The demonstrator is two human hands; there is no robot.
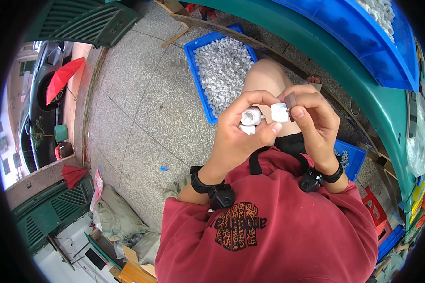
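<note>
A: What are the hands doing?

B: The left hand (236, 122) is pinching a squarish white piece (279, 113) between thumb and forefinger, while its curled palm is cradling a white ring-mouthed plastic fitting (251, 116) and another white part (246, 129) just below that. The right hand (318, 120) is grasping a thin grey-brown strip (292, 100) between thumb and fingers.

A: So where is the squarish piece sitting?

B: It is lying between the two hands, at the left hand's fingertips, with the strip standing right beside it. I cannot tell whether they are touching.

A: What is hard to make out?

B: The right thumb is covering part of the strip, and the left fingers are hiding much of the lower white part.

A: And farther out?

B: Beyond the knee, a blue crate (192, 66) is holding a heap of small white parts (224, 61), too small to tell singly. The right forearm is blocking some of a second blue crate (358, 160). At upper right, a blue bin (354, 45) is resting by the green worktop (391, 111), and the view's edge is cutting it off.
</note>
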